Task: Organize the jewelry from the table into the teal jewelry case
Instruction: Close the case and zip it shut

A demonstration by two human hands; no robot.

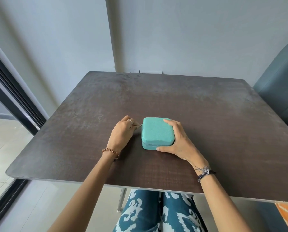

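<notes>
hands (178, 139) gripping closed teal jewelry case (157, 132), zipper pull (140, 125) pinched

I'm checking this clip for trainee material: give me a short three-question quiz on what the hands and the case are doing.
1. True or false: the teal jewelry case lies open on the table.
2. Which hand steadies the case from the side? A) left hand B) right hand
3. What does the left hand pinch at the case's left edge?

Key
1. False: the lid is down.
2. B: its fingers wrap the case's right side.
3. A small metal zipper pull.
</notes>
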